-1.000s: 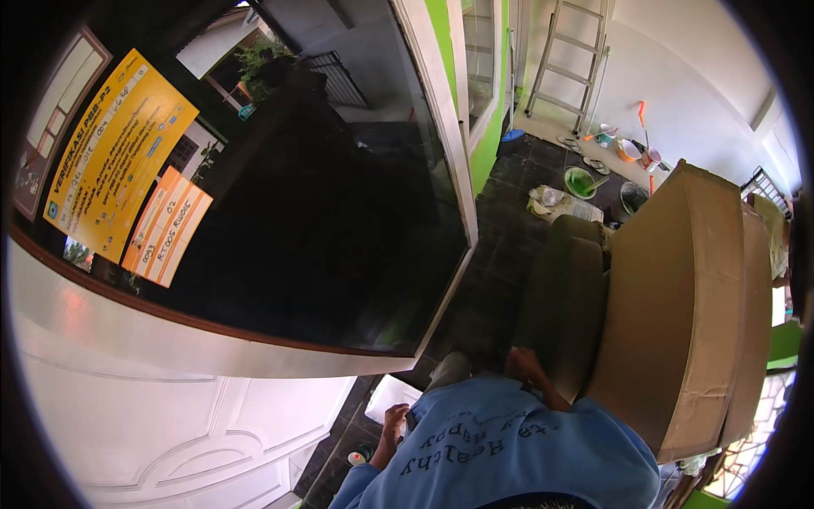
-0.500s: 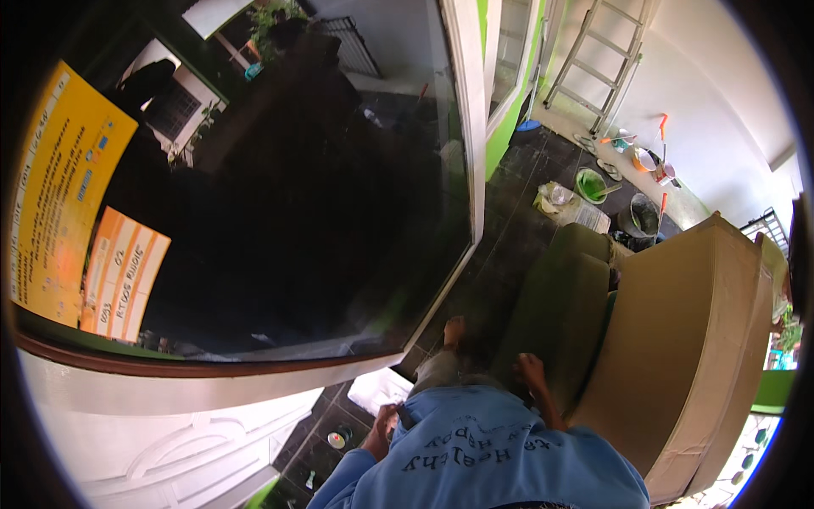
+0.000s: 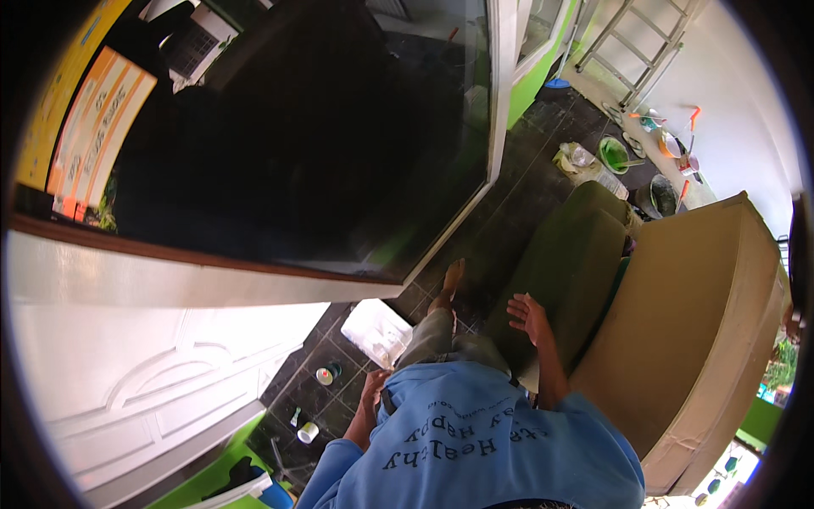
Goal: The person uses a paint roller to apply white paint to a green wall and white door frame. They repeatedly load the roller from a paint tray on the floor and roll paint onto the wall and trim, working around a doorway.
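Note:
My right hand (image 3: 531,318) is raised in front of me with its fingers spread and nothing in it. It is over the dark green padded seat (image 3: 551,254). At my left side hangs my left hand (image 3: 370,392), its fingers mostly hidden against my blue top. Just beyond it is a white box-like container (image 3: 377,333); I cannot tell whether the hand touches or holds it. My bare foot (image 3: 455,276) stands forward on the dark tiles.
A large cardboard box (image 3: 695,314) stands close on my right. On my left are a dark window (image 3: 297,153) and a white panelled door (image 3: 170,356). Small cans (image 3: 325,375) stand on the tiles. Ahead are paint buckets (image 3: 612,154) and a metal ladder (image 3: 632,47).
My view has turned and moved forward along the window. My right hand has lifted and its fingers have spread. More of the door and floor on the left shows.

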Motion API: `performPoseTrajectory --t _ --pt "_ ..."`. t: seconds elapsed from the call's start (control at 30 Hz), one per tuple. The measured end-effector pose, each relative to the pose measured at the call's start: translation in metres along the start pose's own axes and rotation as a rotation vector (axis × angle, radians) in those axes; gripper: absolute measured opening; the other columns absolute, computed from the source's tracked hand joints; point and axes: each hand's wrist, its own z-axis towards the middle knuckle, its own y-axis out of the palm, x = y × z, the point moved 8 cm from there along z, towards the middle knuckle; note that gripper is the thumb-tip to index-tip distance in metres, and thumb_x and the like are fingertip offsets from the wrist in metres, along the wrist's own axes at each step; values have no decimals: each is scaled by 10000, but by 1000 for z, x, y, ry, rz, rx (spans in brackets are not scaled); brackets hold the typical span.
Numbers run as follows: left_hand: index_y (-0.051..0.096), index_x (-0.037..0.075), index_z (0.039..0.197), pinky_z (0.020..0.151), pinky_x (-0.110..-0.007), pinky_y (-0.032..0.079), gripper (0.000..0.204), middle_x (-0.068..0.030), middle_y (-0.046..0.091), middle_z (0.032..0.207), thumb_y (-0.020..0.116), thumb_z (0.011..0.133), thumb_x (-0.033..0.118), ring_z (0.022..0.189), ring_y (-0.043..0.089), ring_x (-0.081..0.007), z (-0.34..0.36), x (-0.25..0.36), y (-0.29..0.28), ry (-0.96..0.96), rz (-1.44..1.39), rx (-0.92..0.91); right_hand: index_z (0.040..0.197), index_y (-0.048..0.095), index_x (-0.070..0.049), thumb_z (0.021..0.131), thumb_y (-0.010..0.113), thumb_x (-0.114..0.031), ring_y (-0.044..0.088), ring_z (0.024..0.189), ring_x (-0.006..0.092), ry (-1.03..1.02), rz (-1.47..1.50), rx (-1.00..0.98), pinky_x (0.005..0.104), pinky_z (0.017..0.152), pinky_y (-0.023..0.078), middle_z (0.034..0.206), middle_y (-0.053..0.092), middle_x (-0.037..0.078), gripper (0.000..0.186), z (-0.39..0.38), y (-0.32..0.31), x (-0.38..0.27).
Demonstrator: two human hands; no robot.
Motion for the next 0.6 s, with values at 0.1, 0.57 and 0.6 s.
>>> performPoseTrajectory --t 0.1,0.57,0.6 --pt "714 -27 1017 689 -293 486 355 -40 687 852 731 883 301 759 621 -124 -19 -31 -20 -185 155 246 1363 523 -100 945 513 -600 574 1190 218 18 4 -17 487 928 461 1318 602 84 652 1 5 0" --pt "708 0 1038 669 -288 463 370 -20 660 855 684 924 351 750 576 -115 -78 -88 -30 -143 211 194 1368 534 -138 959 494 -614 540 1228 200 29 -57 -42 483 974 434 1353 583 51 628 3 6 1" --pt "707 1 1039 668 -288 461 370 -20 659 855 682 925 352 750 575 -115 -77 -88 -30 -177 215 220 1368 534 -139 959 496 -614 539 1229 199 36 -60 -47 483 974 434 1353 583 49 627 1 6 4"
